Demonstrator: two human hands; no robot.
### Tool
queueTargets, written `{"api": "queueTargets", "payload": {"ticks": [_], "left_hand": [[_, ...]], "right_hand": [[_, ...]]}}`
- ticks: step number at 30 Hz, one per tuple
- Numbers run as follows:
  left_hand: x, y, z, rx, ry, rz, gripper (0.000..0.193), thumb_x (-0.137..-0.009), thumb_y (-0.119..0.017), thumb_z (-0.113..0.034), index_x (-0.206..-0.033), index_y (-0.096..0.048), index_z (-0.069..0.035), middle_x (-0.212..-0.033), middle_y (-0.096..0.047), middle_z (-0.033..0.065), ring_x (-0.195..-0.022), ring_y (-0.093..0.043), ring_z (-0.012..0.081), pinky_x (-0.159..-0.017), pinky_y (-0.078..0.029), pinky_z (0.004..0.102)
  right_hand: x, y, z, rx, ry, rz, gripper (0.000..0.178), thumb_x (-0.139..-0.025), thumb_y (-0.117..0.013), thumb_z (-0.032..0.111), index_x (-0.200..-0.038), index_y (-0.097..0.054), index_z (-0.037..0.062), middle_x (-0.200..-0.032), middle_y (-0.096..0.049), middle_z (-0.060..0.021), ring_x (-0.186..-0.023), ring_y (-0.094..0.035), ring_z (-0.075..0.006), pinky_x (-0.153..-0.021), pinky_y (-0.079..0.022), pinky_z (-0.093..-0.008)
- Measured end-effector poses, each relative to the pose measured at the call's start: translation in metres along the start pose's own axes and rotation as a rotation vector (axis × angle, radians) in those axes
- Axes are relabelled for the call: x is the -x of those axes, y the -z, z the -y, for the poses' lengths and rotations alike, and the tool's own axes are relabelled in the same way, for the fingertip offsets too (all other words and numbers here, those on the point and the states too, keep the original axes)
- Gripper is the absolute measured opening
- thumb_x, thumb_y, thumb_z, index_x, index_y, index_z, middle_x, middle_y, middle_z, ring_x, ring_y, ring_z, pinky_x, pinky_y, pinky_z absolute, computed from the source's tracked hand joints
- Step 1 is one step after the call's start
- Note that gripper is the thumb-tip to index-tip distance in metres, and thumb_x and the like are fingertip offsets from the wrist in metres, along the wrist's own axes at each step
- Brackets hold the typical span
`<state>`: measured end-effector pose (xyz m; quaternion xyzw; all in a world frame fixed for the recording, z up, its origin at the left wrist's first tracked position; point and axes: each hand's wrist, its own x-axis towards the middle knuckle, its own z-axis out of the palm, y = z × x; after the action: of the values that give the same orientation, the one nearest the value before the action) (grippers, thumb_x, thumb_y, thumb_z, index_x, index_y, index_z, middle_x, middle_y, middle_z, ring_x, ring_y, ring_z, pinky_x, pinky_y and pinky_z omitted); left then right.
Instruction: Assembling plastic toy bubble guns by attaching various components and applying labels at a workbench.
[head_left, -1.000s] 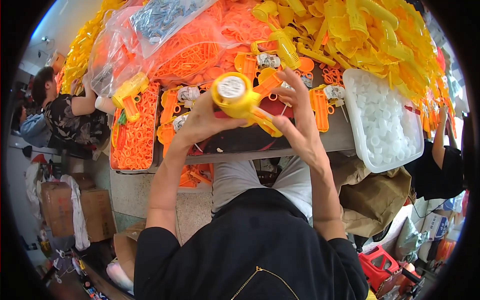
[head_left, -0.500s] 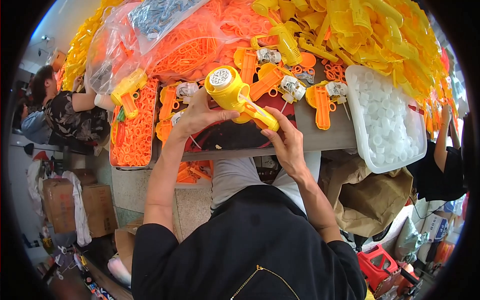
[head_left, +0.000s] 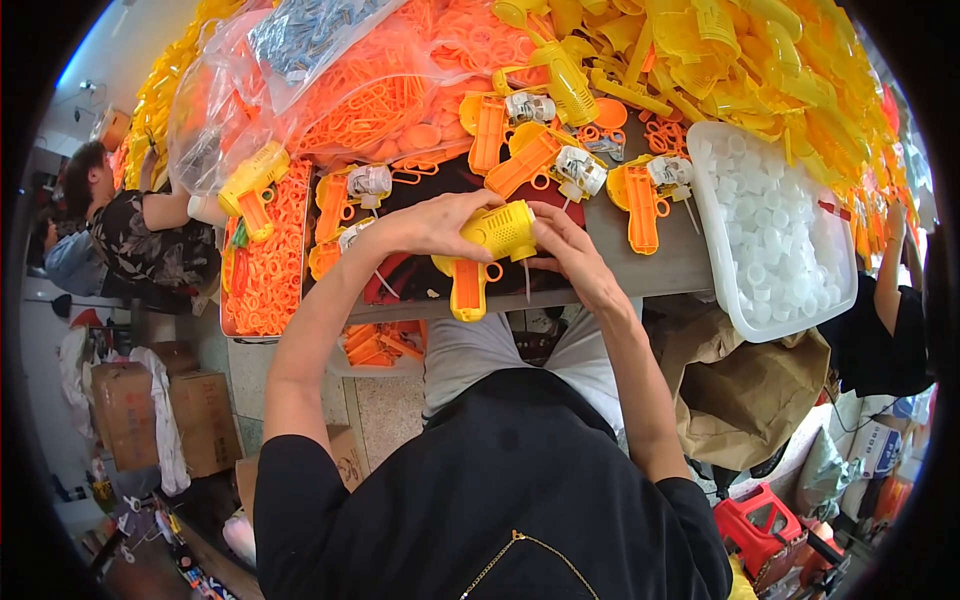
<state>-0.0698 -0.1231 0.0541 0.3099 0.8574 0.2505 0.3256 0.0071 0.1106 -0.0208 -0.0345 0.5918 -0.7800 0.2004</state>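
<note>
Over the table's front edge is a toy bubble gun [head_left: 499, 233] with a yellow barrel and an orange handle hanging down, a thin pale strand beside it. My left hand [head_left: 437, 224] wraps over the barrel from the left. My right hand [head_left: 573, 252] closes round the barrel's right end with the fingers, hiding that end. Behind my hands lie half-built toy guns, among them one orange and yellow half [head_left: 634, 206] with a white motor-like part [head_left: 669, 171] and another orange half [head_left: 524, 163]. A further half [head_left: 333, 204] lies near my left wrist.
At right stands a white tub [head_left: 731, 305] of small white caps. An orange-filled tray [head_left: 265, 285] holds a yellow toy gun [head_left: 256, 185] at left. Yellow shells [head_left: 730, 60] and bagged orange parts [head_left: 370, 105] heap up behind. A person [head_left: 140, 225] sits far left; a brown paper bag [head_left: 740, 400] stands below right.
The toy bubble gun has turned: its white multi-hole front no longer shows and its handle now hangs down. My hands have moved lower, and the right has shifted from the handle to the barrel's end.
</note>
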Motion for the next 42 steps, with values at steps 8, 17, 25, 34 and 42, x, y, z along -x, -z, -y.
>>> {"api": "queueTargets", "payload": {"ticks": [8, 17, 25, 34, 42], "left_hand": [[-0.029, 0.013, -0.040, -0.515, -0.574, -0.083, 0.057, -0.071, -0.083, -0.008, -0.121, -0.057, -0.005, -0.125, -0.057, 0.0114, -0.121, -0.056, 0.0328, -0.103, -0.049, 0.0419], [-0.068, 0.015, -0.039, -0.490, -0.773, 0.216, 0.039, -0.069, -0.079, -0.005, -0.097, -0.053, 0.000, -0.102, -0.056, 0.0143, -0.098, -0.059, 0.0356, -0.076, -0.052, 0.0457], [-0.052, 0.023, -0.045, -0.532, -0.802, 0.283, 0.028, -0.080, -0.072, -0.013, -0.094, -0.050, -0.003, -0.086, -0.058, 0.0128, -0.079, -0.062, 0.0324, -0.066, -0.050, 0.0438], [-0.048, 0.018, -0.053, -0.721, -0.824, 0.266, 0.018, -0.087, -0.062, -0.012, -0.092, -0.048, -0.002, -0.083, -0.059, 0.0142, -0.076, -0.063, 0.0332, -0.063, -0.051, 0.0436], [-0.032, 0.028, -0.056, -0.703, -0.740, 0.269, 0.017, -0.086, -0.063, -0.007, -0.098, -0.052, 0.000, -0.084, -0.061, 0.0127, -0.080, -0.067, 0.0332, -0.065, -0.054, 0.0434]], "right_hand": [[-0.007, 0.014, -0.011, -0.163, -0.086, 0.036, 0.045, -0.107, -0.053, 0.029, -0.146, -0.045, 0.0069, -0.133, -0.058, -0.0077, -0.120, -0.061, -0.0198, -0.099, -0.055, -0.0370], [-0.011, 0.029, -0.009, -0.128, -0.051, 0.181, 0.040, -0.098, -0.065, 0.010, -0.134, -0.053, -0.0020, -0.125, -0.063, -0.0084, -0.112, -0.064, -0.0160, -0.096, -0.057, -0.0350], [-0.009, 0.017, -0.016, 0.025, 0.002, 0.187, 0.046, -0.093, -0.069, 0.004, -0.136, -0.054, -0.0013, -0.116, -0.067, -0.0045, -0.104, -0.066, -0.0130, -0.095, -0.054, -0.0292], [-0.012, 0.018, -0.014, 0.003, 0.036, 0.202, 0.048, -0.092, -0.071, 0.004, -0.137, -0.053, -0.0008, -0.117, -0.066, -0.0047, -0.102, -0.064, -0.0103, -0.093, -0.053, -0.0278], [-0.018, 0.020, -0.022, -0.014, 0.030, 0.205, 0.054, -0.096, -0.066, 0.004, -0.147, -0.047, -0.0014, -0.120, -0.067, -0.0080, -0.106, -0.067, -0.0155, -0.091, -0.057, -0.0305]]}}
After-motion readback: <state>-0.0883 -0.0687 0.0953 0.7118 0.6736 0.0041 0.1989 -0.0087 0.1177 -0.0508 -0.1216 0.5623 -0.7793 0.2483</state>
